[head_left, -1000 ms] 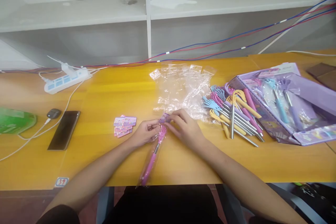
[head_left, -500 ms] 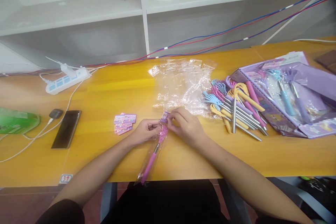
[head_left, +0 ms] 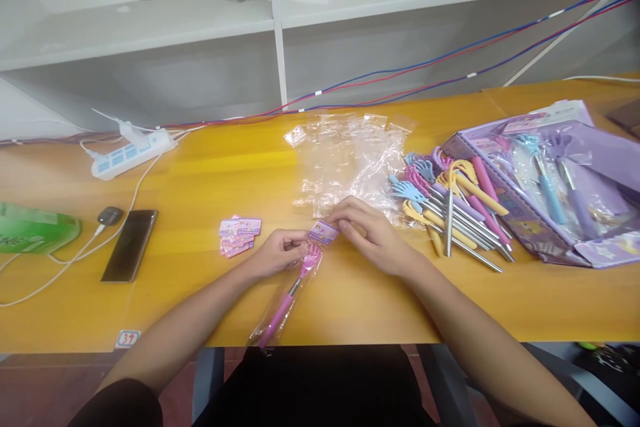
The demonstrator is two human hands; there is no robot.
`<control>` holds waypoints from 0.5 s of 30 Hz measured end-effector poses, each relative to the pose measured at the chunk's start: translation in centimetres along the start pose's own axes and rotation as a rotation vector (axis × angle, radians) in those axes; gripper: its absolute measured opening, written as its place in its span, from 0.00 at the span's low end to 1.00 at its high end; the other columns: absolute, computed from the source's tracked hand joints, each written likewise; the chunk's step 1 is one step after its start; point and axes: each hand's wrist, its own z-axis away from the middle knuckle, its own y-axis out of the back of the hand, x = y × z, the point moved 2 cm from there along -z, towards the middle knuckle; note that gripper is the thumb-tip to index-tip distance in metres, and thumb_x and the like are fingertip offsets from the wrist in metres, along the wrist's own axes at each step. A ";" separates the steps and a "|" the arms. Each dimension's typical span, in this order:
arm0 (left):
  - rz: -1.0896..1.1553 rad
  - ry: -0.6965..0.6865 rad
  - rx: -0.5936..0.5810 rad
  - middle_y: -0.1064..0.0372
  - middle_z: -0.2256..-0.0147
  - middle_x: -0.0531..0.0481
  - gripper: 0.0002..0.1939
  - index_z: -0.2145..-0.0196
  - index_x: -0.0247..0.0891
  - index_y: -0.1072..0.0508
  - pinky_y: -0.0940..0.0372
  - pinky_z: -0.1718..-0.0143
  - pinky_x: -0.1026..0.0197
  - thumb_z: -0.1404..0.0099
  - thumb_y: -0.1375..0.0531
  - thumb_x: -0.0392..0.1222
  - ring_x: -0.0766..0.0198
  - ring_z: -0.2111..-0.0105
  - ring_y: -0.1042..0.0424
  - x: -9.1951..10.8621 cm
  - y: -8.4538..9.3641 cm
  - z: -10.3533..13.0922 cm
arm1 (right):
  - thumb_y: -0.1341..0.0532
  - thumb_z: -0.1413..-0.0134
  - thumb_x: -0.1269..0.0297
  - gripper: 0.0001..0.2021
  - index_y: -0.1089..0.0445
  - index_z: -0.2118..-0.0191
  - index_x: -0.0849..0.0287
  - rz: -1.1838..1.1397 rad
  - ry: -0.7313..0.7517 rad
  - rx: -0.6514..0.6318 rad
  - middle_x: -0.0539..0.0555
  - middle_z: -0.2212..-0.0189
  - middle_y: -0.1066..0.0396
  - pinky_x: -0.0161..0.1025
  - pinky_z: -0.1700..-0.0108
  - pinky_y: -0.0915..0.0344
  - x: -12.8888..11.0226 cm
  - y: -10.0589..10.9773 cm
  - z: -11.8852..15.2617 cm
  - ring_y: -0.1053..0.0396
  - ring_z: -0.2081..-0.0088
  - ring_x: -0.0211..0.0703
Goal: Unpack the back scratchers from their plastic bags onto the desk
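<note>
A pink back scratcher with a metal neck and a hand-shaped head lies slanted inside a clear plastic bag. My left hand pinches the bag's left edge beside the scratcher head. Across the bag's upper end sits a small purple printed card. My right hand is at the card's right side, fingers stretched and thumb apart, the fingertips touching its upper edge. Left of my left hand is a loose stack of similar printed cards.
Clear bags lie spread behind my hands. At right are a pile of colored back scratchers and a purple display box holding bagged ones. Leftward are a phone, a power strip, an earbud case and a green pouch.
My right fingers have loosened from a pinch at the card and spread, moving slightly right. The card now shows more of its face. The bagged scratcher's handle end has shifted slightly left.
</note>
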 end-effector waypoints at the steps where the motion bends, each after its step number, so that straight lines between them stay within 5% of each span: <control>1: -0.001 -0.010 -0.005 0.28 0.68 0.47 0.28 0.53 0.32 0.17 0.45 0.70 0.65 0.33 0.34 0.62 0.66 0.72 0.37 0.1 -0.1 0.0 | 0.44 0.26 0.66 0.10 0.25 0.50 0.53 -0.014 -0.005 -0.014 0.57 0.54 0.28 0.48 0.48 0.28 -0.1 -0.1 0.0 0.28 0.51 0.47; 5: 0.009 -0.011 -0.027 0.25 0.68 0.47 0.28 0.46 0.33 0.18 0.45 0.71 0.65 0.31 0.34 0.59 0.66 0.73 0.36 0.4 -0.4 0.2 | 0.38 0.29 0.62 0.05 0.23 0.57 0.53 -0.003 0.010 0.063 0.57 0.54 0.31 0.48 0.47 0.29 0.1 -0.5 0.1 0.29 0.51 0.49; 11: -0.010 -0.015 -0.037 0.23 0.64 0.46 0.25 0.40 0.36 0.21 0.45 0.71 0.65 0.29 0.36 0.50 0.68 0.74 0.37 -0.7 -0.5 0.3 | 0.37 0.29 0.57 0.09 0.26 0.62 0.54 0.006 -0.130 0.497 0.55 0.61 0.28 0.45 0.52 0.30 -0.3 1.7 -1.8 0.28 0.57 0.47; 13: 0.009 -0.040 -0.020 0.22 0.61 0.44 0.23 0.43 0.36 0.20 0.42 0.68 0.64 0.30 0.36 0.49 0.66 0.70 0.33 -1.0 -0.6 0.3 | 0.37 0.29 0.55 0.10 0.25 0.59 0.55 -0.082 -0.173 0.332 0.54 0.64 0.25 0.41 0.60 0.30 -1.9 1.1 -3.9 0.27 0.63 0.44; 15: -0.001 -0.041 0.026 0.23 0.62 0.45 0.19 0.49 0.35 0.19 0.40 0.67 0.63 0.31 0.35 0.50 0.65 0.69 0.32 -1.0 -0.7 0.4 | 0.38 0.29 0.57 0.10 0.23 0.58 0.56 -0.111 -0.164 0.013 0.53 0.65 0.22 0.39 0.63 0.31 -3.9 -0.9 -6.5 0.26 0.66 0.42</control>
